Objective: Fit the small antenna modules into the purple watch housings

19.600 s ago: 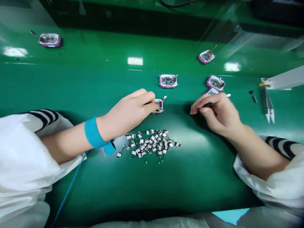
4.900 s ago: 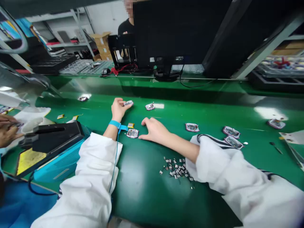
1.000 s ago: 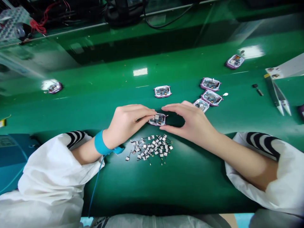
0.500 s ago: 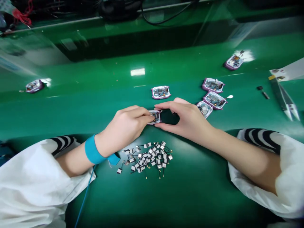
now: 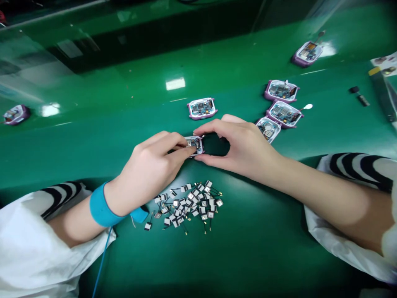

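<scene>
A small watch housing (image 5: 198,145) with a bare circuit board lies at the middle of the green mat. My left hand (image 5: 155,161) reaches over its left part, with thumb and forefinger pressed onto the board; whether a small part is between them is hidden. Thumb and forefinger of my right hand (image 5: 242,142) curve round to grip the right end of the housing. Just below my hands is a loose pile of small antenna pieces (image 5: 192,203), pale squares with short black leads. Another open purple housing (image 5: 202,108) sits above the held one.
Several purple housings (image 5: 284,113) are grouped at the right, one with a round white piece on a wire. Single housings lie at the far left (image 5: 16,114) and upper right (image 5: 307,54). Tweezers (image 5: 384,93) and a small black part (image 5: 359,96) are at the right edge. A blue cord (image 5: 102,263) runs from my left wristband.
The view has shifted and come closer, so the mat's items appear moved. My fingers keep nearly the same hold on the housing, with my left fingertips slightly shifted on the board.
</scene>
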A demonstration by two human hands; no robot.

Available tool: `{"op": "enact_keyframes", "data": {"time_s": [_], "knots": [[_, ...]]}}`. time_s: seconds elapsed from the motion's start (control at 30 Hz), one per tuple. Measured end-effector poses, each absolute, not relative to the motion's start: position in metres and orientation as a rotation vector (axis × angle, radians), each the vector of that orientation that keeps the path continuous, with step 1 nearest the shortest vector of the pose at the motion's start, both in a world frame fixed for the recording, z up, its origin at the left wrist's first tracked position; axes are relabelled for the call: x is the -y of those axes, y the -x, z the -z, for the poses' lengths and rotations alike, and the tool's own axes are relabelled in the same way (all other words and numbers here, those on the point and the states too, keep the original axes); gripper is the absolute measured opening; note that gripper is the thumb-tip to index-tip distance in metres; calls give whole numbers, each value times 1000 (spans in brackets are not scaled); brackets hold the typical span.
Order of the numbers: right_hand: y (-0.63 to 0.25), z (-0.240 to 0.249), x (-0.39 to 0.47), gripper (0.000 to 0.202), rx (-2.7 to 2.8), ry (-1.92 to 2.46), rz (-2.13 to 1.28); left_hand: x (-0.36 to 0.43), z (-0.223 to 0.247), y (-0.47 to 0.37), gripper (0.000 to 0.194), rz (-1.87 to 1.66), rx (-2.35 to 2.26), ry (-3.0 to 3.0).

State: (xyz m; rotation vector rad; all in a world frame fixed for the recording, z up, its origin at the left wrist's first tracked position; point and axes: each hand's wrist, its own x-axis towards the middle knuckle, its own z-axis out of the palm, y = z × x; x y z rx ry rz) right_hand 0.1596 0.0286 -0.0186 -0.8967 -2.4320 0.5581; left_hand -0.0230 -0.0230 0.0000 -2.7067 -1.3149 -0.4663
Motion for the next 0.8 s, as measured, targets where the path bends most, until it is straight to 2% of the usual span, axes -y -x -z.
{"op": "enact_keyframes", "data": {"time_s": [0.8], "knots": [[-160, 19, -28, 27, 2432, 884, -552, 24, -2, 23, 16, 426, 1312, 2676]]}}
